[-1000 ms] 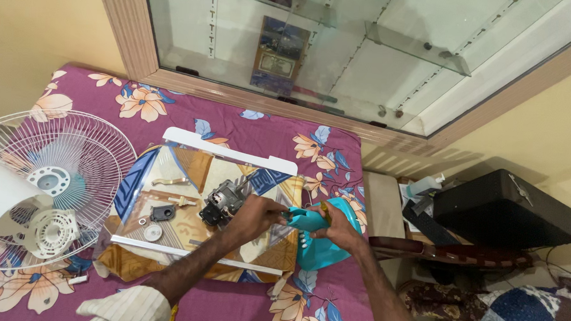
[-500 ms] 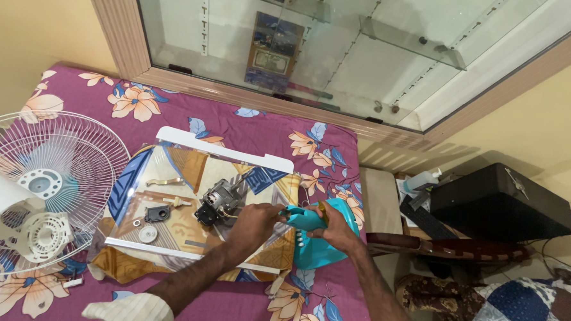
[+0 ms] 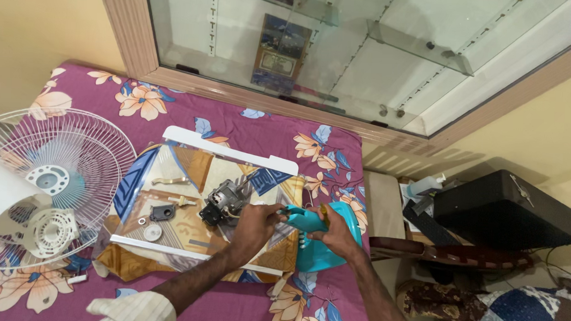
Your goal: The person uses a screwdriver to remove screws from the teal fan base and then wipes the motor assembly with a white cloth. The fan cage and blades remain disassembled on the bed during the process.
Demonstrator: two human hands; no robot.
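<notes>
Both hands (image 3: 295, 225) grip turquoise housing (image 3: 323, 245); motor (image 3: 224, 203) beside.

bed (image 3: 248, 123): mat (image 3: 195, 169) at centre | on mat: motor (image 3: 223, 201), washer (image 3: 152, 232) to its left | fan guard (image 3: 67, 164) left of mat | fan base (image 3: 330, 249) at mat's right edge, both hands on it | case (image 3: 505, 208) right, off bed | cabinet (image 3: 342, 47) behind bed

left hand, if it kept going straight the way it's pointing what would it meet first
The left hand points up and right, onto the teal fan part that its fingers already touch. Past that comes the right hand, though depth is unclear.
</notes>
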